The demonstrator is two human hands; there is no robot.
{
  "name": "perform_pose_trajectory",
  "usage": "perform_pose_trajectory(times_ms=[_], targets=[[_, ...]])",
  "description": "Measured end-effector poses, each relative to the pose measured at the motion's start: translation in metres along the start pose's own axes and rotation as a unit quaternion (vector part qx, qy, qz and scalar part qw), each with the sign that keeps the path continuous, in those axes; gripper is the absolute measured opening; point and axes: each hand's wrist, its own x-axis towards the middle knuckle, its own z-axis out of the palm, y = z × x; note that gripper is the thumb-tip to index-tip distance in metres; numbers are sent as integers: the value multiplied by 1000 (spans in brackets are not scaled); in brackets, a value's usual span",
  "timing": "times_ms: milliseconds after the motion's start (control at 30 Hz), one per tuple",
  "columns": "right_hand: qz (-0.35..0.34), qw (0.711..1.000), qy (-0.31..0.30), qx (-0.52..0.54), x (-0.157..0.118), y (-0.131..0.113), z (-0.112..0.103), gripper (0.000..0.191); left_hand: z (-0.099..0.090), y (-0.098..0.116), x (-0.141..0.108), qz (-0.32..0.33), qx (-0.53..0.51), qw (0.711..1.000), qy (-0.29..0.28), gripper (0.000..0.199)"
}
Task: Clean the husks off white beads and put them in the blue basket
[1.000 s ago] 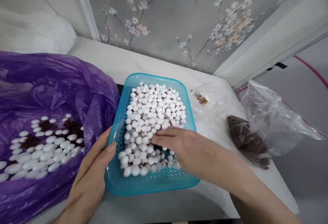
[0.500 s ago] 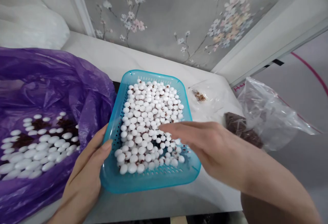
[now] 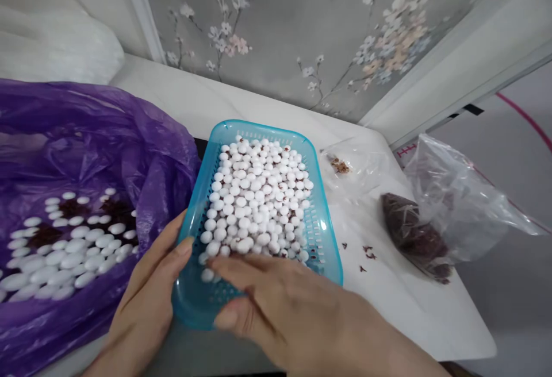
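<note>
At the lower centre of the frame, a blue perforated basket is being gripped at its near left corner by the left hand, with the thumb pressed along the rim and the fingers hidden beneath the side. The right hand is being laid flat over the near end of the basket, fingers stretched out and close together, fingertips pointing toward the left of the frame and touching the nearest of the white round beads; nothing is being held in it. The basket is being filled by these beads, with small reddish-brown flecks scattered among them, and it is being carried by the white counter, tilted slightly in the left hand's grip.

Toward the left of the frame, just beside the basket, a purple plastic bag is lying open, and more white beads with dark reddish patches are being shown inside it. Toward the right, a few reddish crumbs are lying on the counter near the basket. Farther right, a clear plastic bag holding a dark brown-red mass is resting at the counter's edge, and a smaller clear bag with a few brown bits is lying behind it. Across the top, a grey wall panel with painted blossom branches is standing behind the counter.
</note>
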Motion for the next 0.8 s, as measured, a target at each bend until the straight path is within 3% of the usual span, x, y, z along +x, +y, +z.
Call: perform_pose_trajectory(times_ms=[167, 267, 433, 667, 800], targets=[[60, 997, 46, 29, -3, 10, -32, 52, 6, 10, -9, -78, -69, 994, 26, 42], [83, 992, 80, 59, -6, 18, -41, 51, 10, 18, -15, -87, -71, 993, 33, 39], [101, 986, 103, 83, -13, 20, -47, 52, 13, 23, -18, -76, -59, 994, 50, 40], [96, 982, 128, 105, -24, 24, -49, 48, 8, 18, -14, -83, -51, 995, -2, 51], [93, 980, 150, 87, -33, 27, -52, 42, 7, 17, -13, -64, -19, 997, 25, 51]])
